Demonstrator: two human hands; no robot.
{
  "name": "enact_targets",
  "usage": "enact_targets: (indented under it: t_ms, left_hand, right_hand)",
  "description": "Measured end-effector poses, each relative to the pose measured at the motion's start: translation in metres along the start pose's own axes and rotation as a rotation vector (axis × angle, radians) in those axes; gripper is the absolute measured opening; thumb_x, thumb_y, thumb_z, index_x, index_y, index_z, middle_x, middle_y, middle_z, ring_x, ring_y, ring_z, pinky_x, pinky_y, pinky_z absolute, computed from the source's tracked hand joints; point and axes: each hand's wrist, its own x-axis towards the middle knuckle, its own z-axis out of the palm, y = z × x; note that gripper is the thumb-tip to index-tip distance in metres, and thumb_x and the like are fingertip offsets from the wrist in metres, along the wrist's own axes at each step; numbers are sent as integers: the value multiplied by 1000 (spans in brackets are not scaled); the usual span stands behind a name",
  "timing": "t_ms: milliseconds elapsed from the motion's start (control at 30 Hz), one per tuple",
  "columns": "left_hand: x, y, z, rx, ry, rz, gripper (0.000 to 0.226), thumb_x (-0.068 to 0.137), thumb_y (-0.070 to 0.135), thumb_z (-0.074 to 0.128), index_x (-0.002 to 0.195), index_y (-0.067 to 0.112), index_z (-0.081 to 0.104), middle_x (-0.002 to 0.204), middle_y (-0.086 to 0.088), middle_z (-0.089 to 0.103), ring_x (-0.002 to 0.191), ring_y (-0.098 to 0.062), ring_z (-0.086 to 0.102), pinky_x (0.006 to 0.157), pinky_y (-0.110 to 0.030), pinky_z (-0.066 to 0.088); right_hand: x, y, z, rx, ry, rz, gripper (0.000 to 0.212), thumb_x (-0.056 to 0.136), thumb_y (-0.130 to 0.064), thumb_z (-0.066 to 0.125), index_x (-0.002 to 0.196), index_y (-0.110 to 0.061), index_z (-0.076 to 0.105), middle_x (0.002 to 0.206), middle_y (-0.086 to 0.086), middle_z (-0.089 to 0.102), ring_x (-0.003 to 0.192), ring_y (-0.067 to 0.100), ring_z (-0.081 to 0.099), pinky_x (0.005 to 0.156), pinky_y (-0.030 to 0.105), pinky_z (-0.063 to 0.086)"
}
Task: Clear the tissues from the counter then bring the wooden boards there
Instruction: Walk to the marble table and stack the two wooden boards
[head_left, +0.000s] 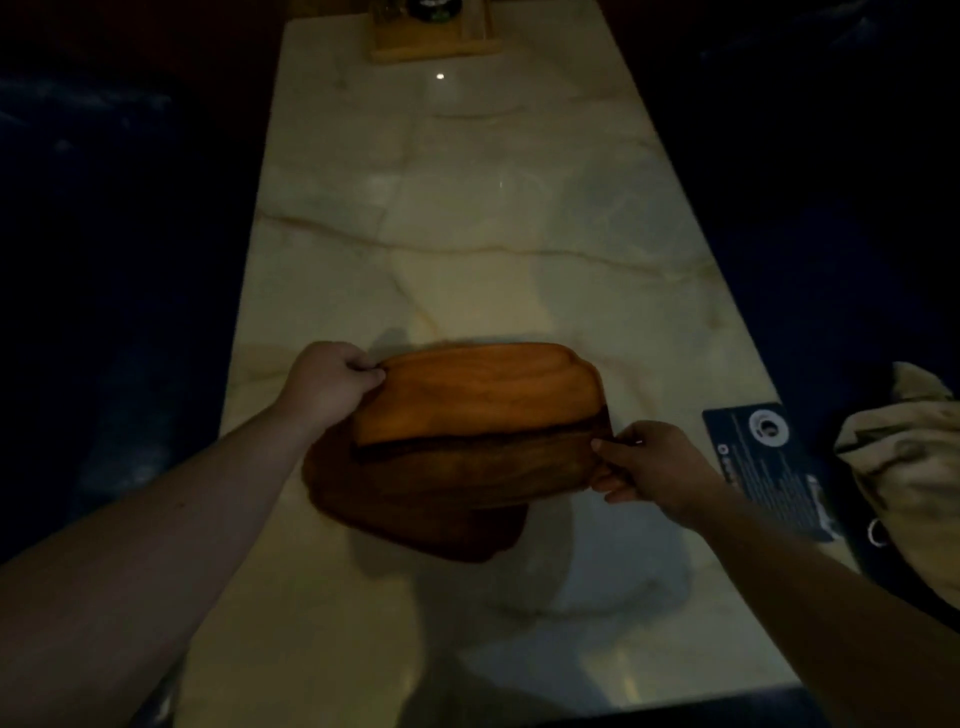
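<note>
A stack of wooden boards (467, 441) lies over the pale marble counter (467, 208), near its front half. The top board (478, 389) is lighter orange and tilted up toward me; darker boards (426, 509) sit under it. My left hand (324, 384) grips the top board's left edge. My right hand (649, 462) pinches the stack's right edge. No tissues are visible on the counter.
A dark printed card (769, 467) lies at the counter's right edge. Beside it, off the counter, sits a crumpled beige cloth bag (904, 467). A light wooden tray (436, 31) holding a dark item stands at the far end. Both sides of the counter are dark.
</note>
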Motion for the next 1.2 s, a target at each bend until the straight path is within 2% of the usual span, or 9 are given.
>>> enact_targets:
  t_ms: [133,233,367,533,633,733,933,1067,1200]
  left_hand:
    - [22,-15,-17,51,-32,27,18,82,19,70,97,8,70,94,-7,65,90,-22,60,78,-30,47]
    - [35,-26,-19,129,-55,54,20,81,17,71,99,7,72,102,-11,68,94,-26,62,85,-34,50]
    - [46,-35,-13,224,-93,93,18,80,16,71,96,7,73,102,-14,70,92,-29,64,81,-33,49]
    - [56,-42,-1,291,-91,138,17,79,16,72,93,7,75,101,-13,72,94,-29,64,75,-28,43]
    - [59,-51,4,299,-71,125,17,79,17,72,94,9,75,102,-13,72,95,-30,64,78,-29,45]
    - [60,-61,10,334,-76,138,17,80,18,70,94,9,75,101,-15,72,94,-31,64,74,-28,41]
    - [60,-63,13,300,-51,100,20,80,16,70,98,8,73,108,-13,71,101,-30,63,84,-29,43]
    - [55,-67,17,317,-56,118,18,80,16,69,96,8,74,106,-13,71,101,-30,63,84,-31,44]
    - [55,-68,17,333,-46,138,18,81,17,69,95,8,75,105,-14,72,100,-32,63,82,-32,45]
  right_hand:
    - [-15,17,46,-38,-15,38,30,86,-23,71,90,5,61,71,17,76,65,28,74,60,37,60]
    - [-25,30,72,-76,-57,92,32,87,-25,70,91,6,64,73,16,76,66,28,74,57,34,58]
    - [-35,41,93,-143,-116,133,29,90,-24,66,87,5,67,74,15,77,66,25,74,53,30,57]
    - [-36,45,101,-180,-133,173,27,92,-23,63,84,1,69,66,6,76,63,20,74,53,28,57]
    - [-34,45,104,-220,-140,178,28,93,-26,62,89,2,69,69,7,76,65,21,75,59,31,59]
    - [-31,43,105,-274,-129,163,30,93,-27,61,88,1,69,75,11,77,67,21,75,63,34,61]
    - [-31,45,105,-349,-164,148,20,94,-28,58,93,-10,66,77,6,75,71,20,74,63,31,60]
    - [-33,49,105,-409,-143,138,21,94,-29,57,97,-10,66,79,7,75,70,20,74,61,31,60]
    - [-29,49,104,-554,-143,97,22,94,-33,55,93,-15,66,76,2,74,70,15,73,62,29,60]
